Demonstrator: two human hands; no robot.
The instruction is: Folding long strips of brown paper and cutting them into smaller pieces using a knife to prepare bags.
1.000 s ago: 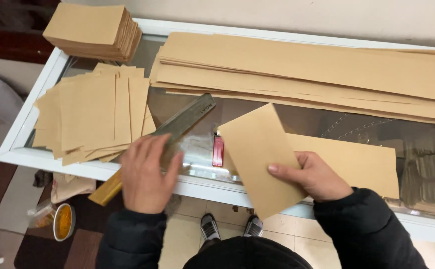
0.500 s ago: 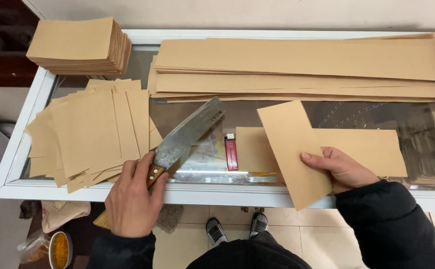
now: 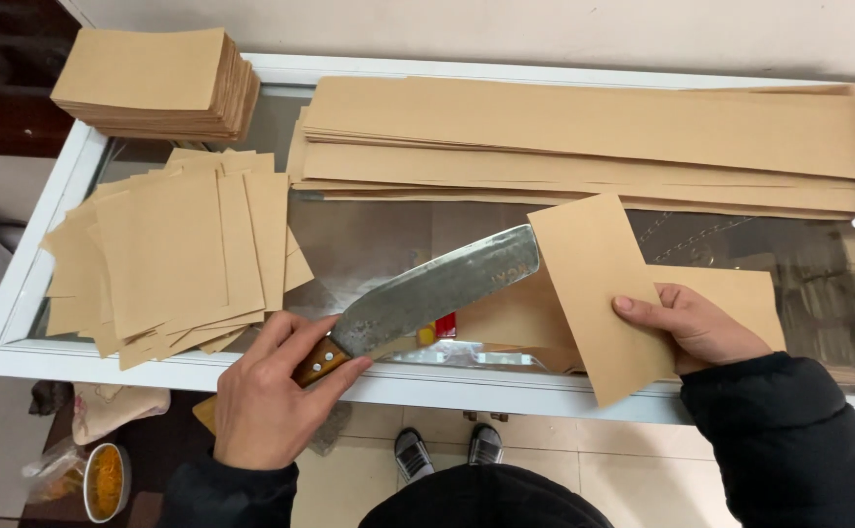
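**Cut sheet in hand, knife lifted**

Brown paper sheet (image 3: 599, 293) pinched in right hand (image 3: 697, 328), thumb on top, held over the tabletop's (image 3: 17, 337) front edge. Left hand (image 3: 266, 401) closed around the wooden handle of the big knife (image 3: 437, 290), blade angled up over the glass. Looks like between cuts. Fanned pile of cut sheets (image 3: 168, 259) left, neat stack (image 3: 154, 83) behind it, long strips (image 3: 584, 142) at the back.

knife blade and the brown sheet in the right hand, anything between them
Nothing visible. The left hand grips the knife by its wooden handle, and the blade tip ends right beside the near edge of the brown sheet held by the right hand. Only the glass tabletop lies beneath.
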